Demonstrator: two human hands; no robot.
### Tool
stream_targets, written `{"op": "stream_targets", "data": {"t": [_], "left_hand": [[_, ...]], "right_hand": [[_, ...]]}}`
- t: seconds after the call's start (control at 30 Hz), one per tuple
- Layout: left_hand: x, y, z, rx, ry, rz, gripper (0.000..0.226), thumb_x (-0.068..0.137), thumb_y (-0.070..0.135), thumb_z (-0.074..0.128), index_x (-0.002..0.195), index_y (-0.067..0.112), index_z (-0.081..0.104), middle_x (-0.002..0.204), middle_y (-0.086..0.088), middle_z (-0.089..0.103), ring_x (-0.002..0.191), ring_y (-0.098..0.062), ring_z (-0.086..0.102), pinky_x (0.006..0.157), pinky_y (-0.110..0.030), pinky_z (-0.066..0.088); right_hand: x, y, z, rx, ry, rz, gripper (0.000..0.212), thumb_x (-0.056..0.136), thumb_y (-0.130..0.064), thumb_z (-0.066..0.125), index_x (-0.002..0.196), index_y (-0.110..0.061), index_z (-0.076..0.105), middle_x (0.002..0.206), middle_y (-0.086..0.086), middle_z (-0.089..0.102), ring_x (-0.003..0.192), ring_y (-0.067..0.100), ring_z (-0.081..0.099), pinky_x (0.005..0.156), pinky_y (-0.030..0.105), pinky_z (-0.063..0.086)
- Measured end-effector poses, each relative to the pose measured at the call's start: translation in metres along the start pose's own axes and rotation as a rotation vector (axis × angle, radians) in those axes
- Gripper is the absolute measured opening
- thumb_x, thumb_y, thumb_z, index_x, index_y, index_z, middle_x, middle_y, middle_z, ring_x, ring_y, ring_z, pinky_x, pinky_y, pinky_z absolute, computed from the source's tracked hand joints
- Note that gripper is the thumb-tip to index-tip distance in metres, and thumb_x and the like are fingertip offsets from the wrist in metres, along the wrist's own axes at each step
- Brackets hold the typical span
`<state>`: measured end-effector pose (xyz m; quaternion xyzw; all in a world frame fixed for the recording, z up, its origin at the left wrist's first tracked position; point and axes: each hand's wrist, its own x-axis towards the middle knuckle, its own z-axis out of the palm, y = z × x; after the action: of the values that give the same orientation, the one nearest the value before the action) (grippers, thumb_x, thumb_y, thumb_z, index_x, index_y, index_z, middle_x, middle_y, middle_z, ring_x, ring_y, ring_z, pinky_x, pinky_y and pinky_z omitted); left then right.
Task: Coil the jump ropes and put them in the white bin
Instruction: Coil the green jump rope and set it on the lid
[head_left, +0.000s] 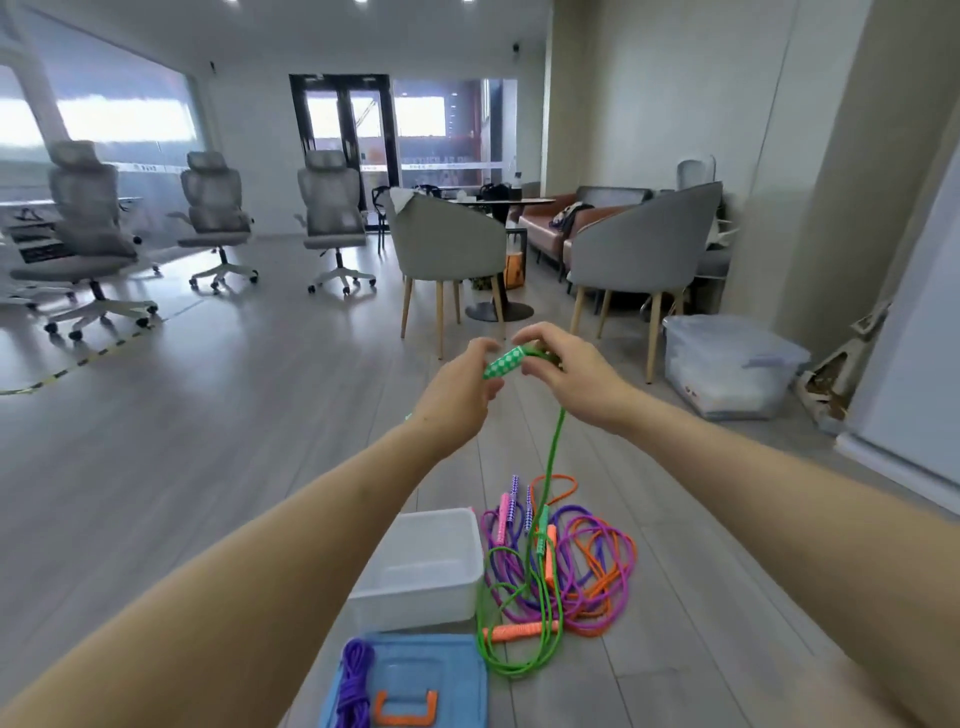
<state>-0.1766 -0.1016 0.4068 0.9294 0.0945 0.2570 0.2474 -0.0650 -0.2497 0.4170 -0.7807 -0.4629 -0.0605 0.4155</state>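
Both hands are raised in front of me. My left hand (457, 392) grips the green-and-white checked handle (501, 362) of a green jump rope. My right hand (569, 371) pinches the rope end of that same handle. The green rope (551, 457) hangs down from my hands to the floor, where it loops through a tangled pile of purple, pink and orange jump ropes (576, 561). The white bin (423, 566) stands open and empty on the floor, just left of the pile. A coiled purple rope (355, 680) lies on a blue lid (410, 675) in front of the bin.
An orange handle (406, 709) is on the blue lid. Two grey armchairs (447, 244) and a round table stand ahead. A clear storage box (727, 364) sits at the right wall. Office chairs (332, 218) line the left side.
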Motion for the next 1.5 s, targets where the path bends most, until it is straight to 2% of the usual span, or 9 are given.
{"op": "stream_targets", "data": {"t": [0.17, 0.3, 0.47, 0.67, 0.87, 1.07, 1.2, 1.3, 1.5], "left_hand": [[-0.011, -0.024, -0.014, -0.360, 0.128, -0.181, 0.027, 0.109, 0.022, 0.043, 0.135, 0.029, 0.043, 0.096, -0.012, 0.058, 0.069, -0.016, 0.049, 0.062, -0.034, 0.040], [-0.025, -0.045, -0.022, -0.711, 0.007, -0.356, 0.016, 0.110, 0.035, 0.038, 0.113, 0.029, 0.052, 0.073, -0.005, 0.044, 0.056, -0.014, 0.041, 0.053, -0.031, 0.038], [-0.047, -0.068, -0.002, -0.820, -0.113, -0.429, 0.022, 0.106, 0.007, 0.044, 0.124, 0.012, 0.057, 0.099, -0.015, 0.061, 0.075, -0.022, 0.062, 0.072, -0.036, 0.055], [-0.042, -0.055, 0.006, -0.896, -0.018, -0.434, 0.031, 0.111, 0.024, 0.039, 0.114, 0.011, 0.067, 0.075, 0.000, 0.050, 0.060, -0.011, 0.046, 0.057, -0.028, 0.042], [-0.034, -0.058, -0.003, -0.942, 0.146, -0.404, 0.026, 0.108, 0.009, 0.046, 0.127, 0.011, 0.063, 0.081, -0.003, 0.052, 0.075, -0.014, 0.054, 0.075, -0.029, 0.052], [-0.041, -0.058, -0.013, -1.101, 0.208, -0.366, 0.015, 0.106, 0.008, 0.052, 0.113, 0.002, 0.063, 0.081, -0.012, 0.063, 0.064, -0.016, 0.058, 0.064, -0.029, 0.052], [-0.041, -0.058, -0.010, -1.059, 0.234, -0.397, 0.020, 0.106, 0.013, 0.053, 0.104, 0.000, 0.068, 0.083, -0.012, 0.065, 0.070, -0.018, 0.062, 0.067, -0.030, 0.055], [-0.042, -0.063, -0.011, -1.042, 0.244, -0.403, 0.019, 0.105, 0.010, 0.054, 0.115, 0.006, 0.069, 0.083, -0.010, 0.066, 0.077, -0.019, 0.065, 0.077, -0.032, 0.058], [-0.050, -0.057, -0.008, -1.035, 0.206, -0.438, 0.018, 0.103, 0.016, 0.059, 0.109, 0.007, 0.073, 0.087, -0.009, 0.066, 0.078, -0.018, 0.067, 0.076, -0.036, 0.059]], "right_hand": [[-0.026, 0.036, 0.008, 0.144, 0.026, 0.281, 0.021, 0.108, -0.022, 0.050, 0.103, -0.010, 0.068, 0.075, 0.004, 0.058, 0.066, 0.016, 0.049, 0.060, 0.027, 0.040], [-0.031, 0.056, 0.012, 0.195, 0.134, 0.397, 0.028, 0.107, -0.030, 0.052, 0.090, -0.013, 0.067, 0.066, 0.003, 0.049, 0.061, 0.018, 0.042, 0.059, 0.035, 0.033], [-0.014, 0.031, 0.027, 0.365, 0.172, 0.343, 0.028, 0.107, -0.030, 0.052, 0.093, -0.011, 0.067, 0.065, 0.004, 0.042, 0.058, 0.017, 0.034, 0.052, 0.031, 0.028], [0.007, 0.006, 0.063, 0.412, 0.175, 0.363, 0.026, 0.107, -0.019, 0.045, 0.107, -0.024, 0.071, 0.076, 0.001, 0.053, 0.061, 0.013, 0.044, 0.058, 0.031, 0.039], [0.007, -0.008, 0.086, 0.509, 0.155, 0.321, 0.034, 0.108, -0.015, 0.046, 0.126, -0.036, 0.067, 0.056, -0.022, 0.055, 0.051, 0.007, 0.039, 0.049, 0.026, 0.036], [-0.008, -0.030, 0.093, 0.550, 0.153, 0.315, 0.017, 0.101, -0.011, 0.062, 0.115, -0.020, 0.064, 0.095, 0.006, 0.065, 0.072, 0.015, 0.059, 0.056, 0.015, 0.046], [-0.019, -0.039, 0.092, 0.551, 0.142, 0.302, 0.009, 0.101, -0.013, 0.062, 0.105, -0.020, 0.065, 0.095, 0.010, 0.066, 0.073, 0.014, 0.058, 0.058, 0.016, 0.048], [-0.022, -0.039, 0.092, 0.536, 0.173, 0.297, 0.008, 0.100, -0.017, 0.064, 0.100, -0.023, 0.068, 0.089, 0.005, 0.066, 0.074, 0.014, 0.058, 0.066, 0.027, 0.049], [-0.026, -0.043, 0.094, 0.536, 0.143, 0.303, 0.030, 0.099, -0.004, 0.057, 0.115, -0.024, 0.072, 0.087, 0.003, 0.064, 0.075, 0.016, 0.059, 0.067, 0.030, 0.051]]}}
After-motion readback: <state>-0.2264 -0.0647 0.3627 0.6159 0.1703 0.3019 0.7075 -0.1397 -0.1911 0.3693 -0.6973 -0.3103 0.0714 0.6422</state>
